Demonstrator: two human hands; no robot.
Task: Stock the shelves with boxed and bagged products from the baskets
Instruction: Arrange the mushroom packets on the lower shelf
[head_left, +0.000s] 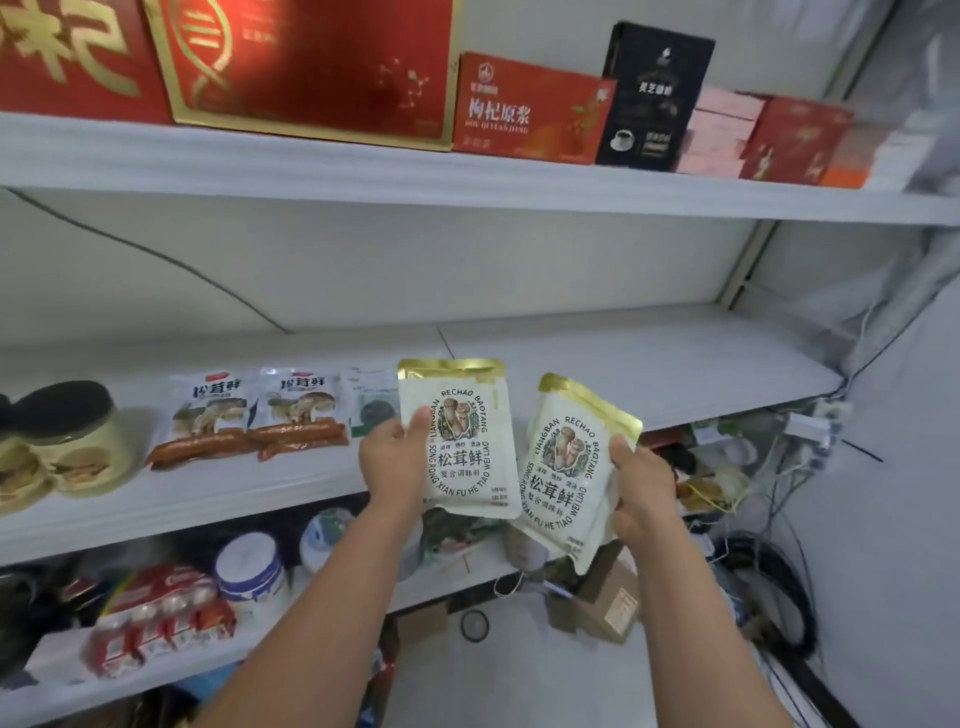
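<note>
Head view suggests mid-task: bags (296, 410) line the shelf (649, 374) at 9 o'clock, while left hand (395, 460) grips left pouch (467, 457) and right hand (641, 488) grips right pouch (563, 478) near 6 o'clock, neither yet shelved.

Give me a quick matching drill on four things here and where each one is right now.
Things: 1 black coffee box; 2 upright pouch; 3 tilted pouch; 4 black-lidded jar.
Places: A right hand; B top shelf; C middle shelf, far left; D left hand.
Pairs: 1-B, 2-D, 3-A, 4-C.
</note>
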